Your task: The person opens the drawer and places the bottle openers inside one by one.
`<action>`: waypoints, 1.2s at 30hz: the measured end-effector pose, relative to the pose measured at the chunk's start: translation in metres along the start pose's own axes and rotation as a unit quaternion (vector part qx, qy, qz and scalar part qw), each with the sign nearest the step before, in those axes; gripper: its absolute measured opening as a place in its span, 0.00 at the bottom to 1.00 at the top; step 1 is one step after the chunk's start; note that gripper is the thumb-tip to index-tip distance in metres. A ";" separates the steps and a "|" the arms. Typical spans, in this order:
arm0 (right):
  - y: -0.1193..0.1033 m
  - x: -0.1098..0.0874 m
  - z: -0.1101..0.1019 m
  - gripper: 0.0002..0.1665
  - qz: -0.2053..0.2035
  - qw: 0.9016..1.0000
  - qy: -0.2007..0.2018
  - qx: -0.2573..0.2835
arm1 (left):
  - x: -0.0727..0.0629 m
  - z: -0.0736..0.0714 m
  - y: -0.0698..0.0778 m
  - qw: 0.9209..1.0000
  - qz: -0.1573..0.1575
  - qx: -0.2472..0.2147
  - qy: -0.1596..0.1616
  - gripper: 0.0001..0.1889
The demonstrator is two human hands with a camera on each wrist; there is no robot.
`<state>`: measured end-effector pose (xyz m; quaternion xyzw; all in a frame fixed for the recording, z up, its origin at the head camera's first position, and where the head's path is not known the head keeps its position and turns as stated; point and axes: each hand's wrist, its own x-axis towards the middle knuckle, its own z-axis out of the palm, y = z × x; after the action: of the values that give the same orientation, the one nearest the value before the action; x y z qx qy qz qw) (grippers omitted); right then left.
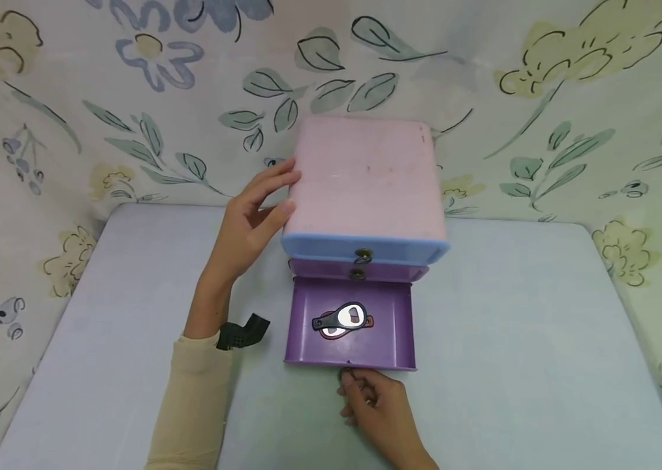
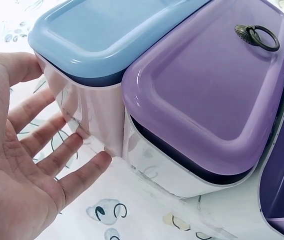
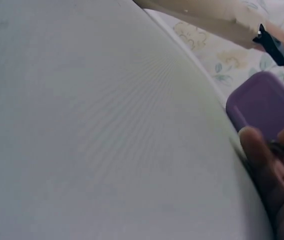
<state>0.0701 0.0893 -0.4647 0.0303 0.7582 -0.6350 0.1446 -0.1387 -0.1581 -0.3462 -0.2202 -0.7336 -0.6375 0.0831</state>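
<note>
A small drawer cabinet (image 1: 366,176) with a pink top stands at the back of the table. Its upper drawer front is blue (image 1: 313,247); the middle one (image 2: 207,85) is purple with a ring pull (image 2: 264,39). The bottom purple drawer (image 1: 390,346) is pulled out. Inside lie two overlapping flat items with rounded ends and bright white middles, one black-rimmed (image 1: 326,321), one red-rimmed (image 1: 335,334). My left hand (image 1: 243,228) touches the cabinet's left side with extended fingers. My right hand (image 1: 386,408) pinches the bottom drawer's ring pull (image 3: 279,147), partly hidden by the fingers.
The pale table (image 1: 519,339) extends on both sides of the cabinet. Floral fabric (image 1: 472,98) hangs behind and around it. A black wrist-camera mount (image 1: 245,331) sticks out from my left wrist, beside the drawer.
</note>
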 end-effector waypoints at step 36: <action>-0.016 0.022 0.007 0.14 0.052 0.994 0.029 0.094 | 0.000 -0.001 0.000 1.000 0.000 0.001 0.000 0.24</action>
<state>0.0465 0.0768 -0.4560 0.1013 0.6966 -0.6939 0.1515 -0.1393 -0.1594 -0.3460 -0.2202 -0.7344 -0.6365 0.0840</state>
